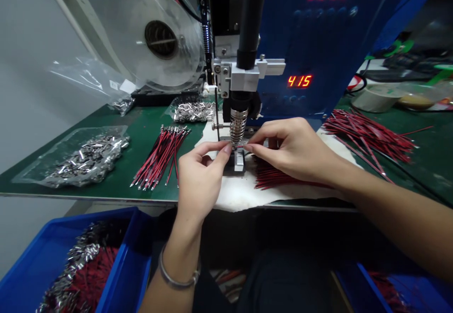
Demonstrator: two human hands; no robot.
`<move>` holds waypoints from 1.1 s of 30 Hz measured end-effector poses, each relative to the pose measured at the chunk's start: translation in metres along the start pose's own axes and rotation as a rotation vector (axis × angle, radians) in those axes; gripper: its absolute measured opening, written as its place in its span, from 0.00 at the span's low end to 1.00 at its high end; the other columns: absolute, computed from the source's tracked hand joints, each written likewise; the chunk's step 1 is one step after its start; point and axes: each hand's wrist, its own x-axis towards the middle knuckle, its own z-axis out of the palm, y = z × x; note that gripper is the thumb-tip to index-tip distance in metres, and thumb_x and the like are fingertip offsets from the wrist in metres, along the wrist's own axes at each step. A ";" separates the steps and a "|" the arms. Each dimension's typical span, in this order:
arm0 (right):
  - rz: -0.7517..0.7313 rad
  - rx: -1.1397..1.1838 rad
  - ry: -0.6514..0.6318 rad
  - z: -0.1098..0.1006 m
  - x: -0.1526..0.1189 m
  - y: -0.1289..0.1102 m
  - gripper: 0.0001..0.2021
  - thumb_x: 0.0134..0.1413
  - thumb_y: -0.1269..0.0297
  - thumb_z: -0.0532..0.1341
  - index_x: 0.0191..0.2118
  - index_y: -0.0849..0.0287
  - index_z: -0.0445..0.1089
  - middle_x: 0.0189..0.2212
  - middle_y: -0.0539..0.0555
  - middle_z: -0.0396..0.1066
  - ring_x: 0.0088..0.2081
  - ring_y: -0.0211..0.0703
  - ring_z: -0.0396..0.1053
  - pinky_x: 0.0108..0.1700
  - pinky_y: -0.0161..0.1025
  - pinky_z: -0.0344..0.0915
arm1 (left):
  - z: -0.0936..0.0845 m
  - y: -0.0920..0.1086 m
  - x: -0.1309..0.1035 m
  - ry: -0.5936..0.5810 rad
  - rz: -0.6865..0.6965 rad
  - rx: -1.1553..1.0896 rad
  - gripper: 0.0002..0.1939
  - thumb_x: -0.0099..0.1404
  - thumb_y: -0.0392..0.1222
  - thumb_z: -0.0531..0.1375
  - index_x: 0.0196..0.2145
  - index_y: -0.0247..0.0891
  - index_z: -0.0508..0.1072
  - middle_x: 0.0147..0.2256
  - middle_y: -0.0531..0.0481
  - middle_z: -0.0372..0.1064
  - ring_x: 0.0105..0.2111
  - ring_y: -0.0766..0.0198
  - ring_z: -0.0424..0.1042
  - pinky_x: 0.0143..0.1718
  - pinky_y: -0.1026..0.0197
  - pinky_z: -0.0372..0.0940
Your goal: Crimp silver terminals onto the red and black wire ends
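Note:
Under the tip of a soldering machine (pixel 239 127), a short red wire (pixel 240 146) runs across a small metal fixture (pixel 239 161). My right hand (pixel 295 148) pinches this wire between thumb and forefinger from the right. On the fixture's left side, my left hand (pixel 201 174) is closed in a pinch close to the wire's end; whatever lies between its fingertips is too small to make out. A bundle of red and black wires (pixel 279 176) lies below my right hand on a white sheet (pixel 235 200).
Left of my hands lie wires with silvery ends (pixel 161 157) and a bag of small metal parts (pixel 90 160). Another bag (pixel 193 110) sits behind. More wires (pixel 371 134) lie at right. Blue bins (pixel 123 261) stand below the green table (pixel 141 119). A clear reel (pixel 120 30) rises behind.

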 end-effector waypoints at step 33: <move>-0.204 -0.095 -0.056 -0.002 0.001 0.007 0.07 0.57 0.66 0.61 0.36 0.61 0.77 0.29 0.55 0.73 0.28 0.40 0.68 0.31 0.37 0.61 | 0.000 -0.006 0.002 -0.010 0.098 -0.032 0.09 0.58 0.45 0.65 0.33 0.37 0.78 0.33 0.47 0.76 0.31 0.64 0.71 0.33 0.64 0.64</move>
